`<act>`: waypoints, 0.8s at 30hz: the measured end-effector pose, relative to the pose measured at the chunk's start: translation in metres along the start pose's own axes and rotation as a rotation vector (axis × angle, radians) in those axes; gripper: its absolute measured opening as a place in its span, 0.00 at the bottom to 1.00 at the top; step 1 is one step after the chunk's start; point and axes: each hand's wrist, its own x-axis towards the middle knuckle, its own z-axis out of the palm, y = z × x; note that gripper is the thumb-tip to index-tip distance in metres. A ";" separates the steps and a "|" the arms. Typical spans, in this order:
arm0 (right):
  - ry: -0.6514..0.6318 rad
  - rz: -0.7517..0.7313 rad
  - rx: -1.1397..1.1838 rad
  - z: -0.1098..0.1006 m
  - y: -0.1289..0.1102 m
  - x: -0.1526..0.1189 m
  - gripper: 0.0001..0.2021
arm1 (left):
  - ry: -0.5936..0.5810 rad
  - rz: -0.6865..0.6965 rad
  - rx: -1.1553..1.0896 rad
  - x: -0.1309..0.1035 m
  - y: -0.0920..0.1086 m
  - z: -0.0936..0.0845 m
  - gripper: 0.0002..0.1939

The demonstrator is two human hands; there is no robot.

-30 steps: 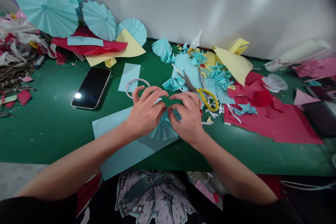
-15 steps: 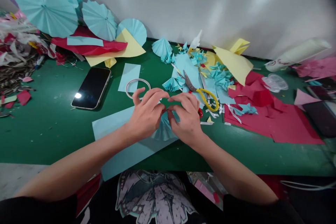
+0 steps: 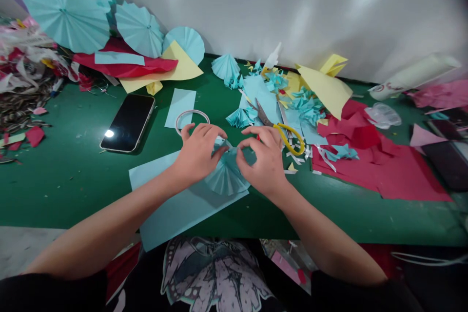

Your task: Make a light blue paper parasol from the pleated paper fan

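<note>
Between my hands a light-blue pleated paper fan point(image 3: 226, 179) spreads its folds downward over a flat light-blue sheet point(image 3: 168, 219). My left hand point(image 3: 199, 153) is closed on the fan's upper part, with thumb and fingers pinching it near the top. To the right of the fan, my right hand point(image 3: 261, 158) has thumb and index finger pressed together in a ring. Whatever is in that pinch is too small to make out. Yellow-handled scissors point(image 3: 270, 122) lie just beyond my right hand, and a roll of tape point(image 3: 183, 116) lies beyond my left.
A phone point(image 3: 128, 123) lies on the green table point(image 3: 84, 190) at left. Blue paper rosettes point(image 3: 68, 19) lean on the wall behind. Small blue folded pieces point(image 3: 307, 107) and red paper point(image 3: 402, 170) cover the right side. A glue bottle point(image 3: 272, 56) stands at the back.
My hands have drawn slightly apart, the left moving left and the right moving a little right. More of the pleated fan shows between them.
</note>
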 end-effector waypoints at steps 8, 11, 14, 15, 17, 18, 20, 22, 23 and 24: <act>-0.028 0.003 0.018 0.000 0.001 0.000 0.05 | -0.080 -0.020 -0.125 0.003 0.000 -0.001 0.03; -0.027 -0.007 0.011 0.001 0.000 0.000 0.04 | -0.064 -0.011 -0.110 0.001 0.001 0.000 0.03; -0.021 -0.017 0.000 0.001 0.000 -0.001 0.04 | -0.058 0.001 -0.097 0.000 0.003 0.000 0.03; -0.023 -0.018 -0.002 0.002 0.000 -0.001 0.04 | -0.062 0.008 -0.095 0.000 0.003 0.000 0.04; -0.032 -0.014 -0.001 0.002 0.000 -0.001 0.04 | -0.067 0.018 -0.093 0.000 0.003 0.000 0.04; -0.037 -0.004 0.003 0.002 0.001 -0.001 0.04 | -0.065 0.018 -0.093 0.000 0.003 0.000 0.04; -0.048 0.035 0.017 0.002 0.002 -0.001 0.04 | -0.054 0.005 -0.096 0.000 0.002 0.000 0.03; -0.055 0.078 0.034 0.002 0.003 0.000 0.03 | -0.048 -0.028 -0.098 0.001 0.001 0.001 0.03; -0.051 0.089 0.041 0.002 0.003 0.000 0.03 | -0.045 -0.046 -0.100 0.001 0.001 0.001 0.03; -0.038 0.089 0.046 0.001 0.002 0.001 0.03 | -0.042 -0.062 -0.102 0.002 0.001 0.001 0.03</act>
